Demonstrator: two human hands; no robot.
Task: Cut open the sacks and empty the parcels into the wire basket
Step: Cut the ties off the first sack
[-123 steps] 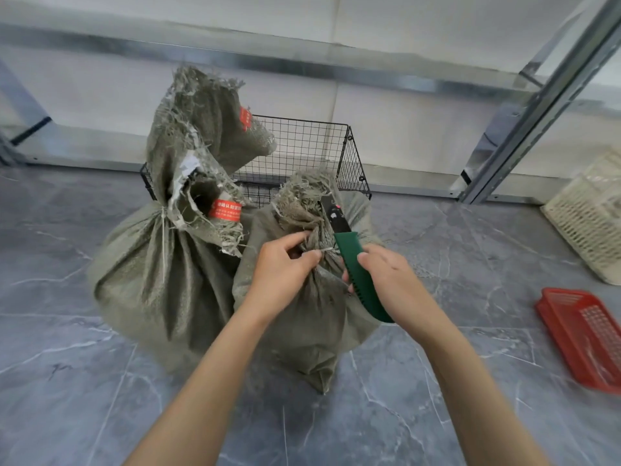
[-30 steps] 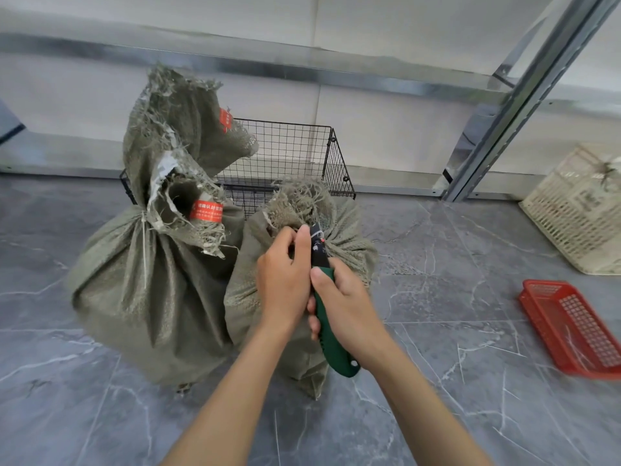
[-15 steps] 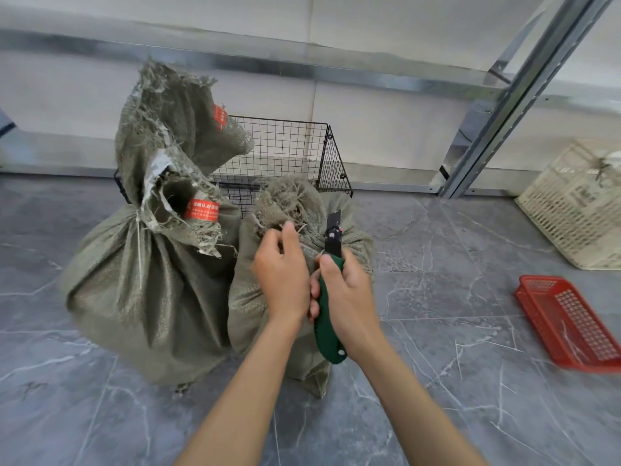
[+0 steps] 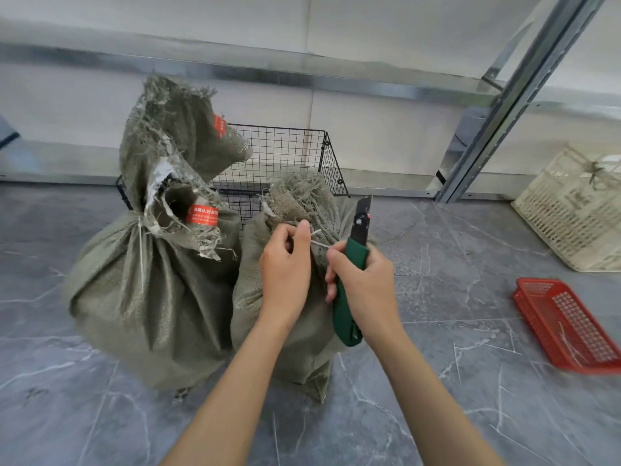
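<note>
Progress is early. Both sacks stand directly in front of the wire basket [image 4: 289, 153] with their necks bunched, and no parcels are visible in it. The large sack [image 4: 144, 297], at the basket's front left, is untouched. The small sack [image 4: 248, 297], at its front right, is being worked. The left hand [image 4: 285, 267] pinches the white tie [image 4: 319, 244] at the neck. The right hand [image 4: 366, 284] is closed around the knife [image 4: 349, 297] by its green handle, blade up. Whether the tie is severed cannot be told.

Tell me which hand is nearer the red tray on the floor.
Right. The right hand, gripping the green knife, is at the small sack's side facing the red tray; the left hand pinches the sack's neck, farther off.
</note>
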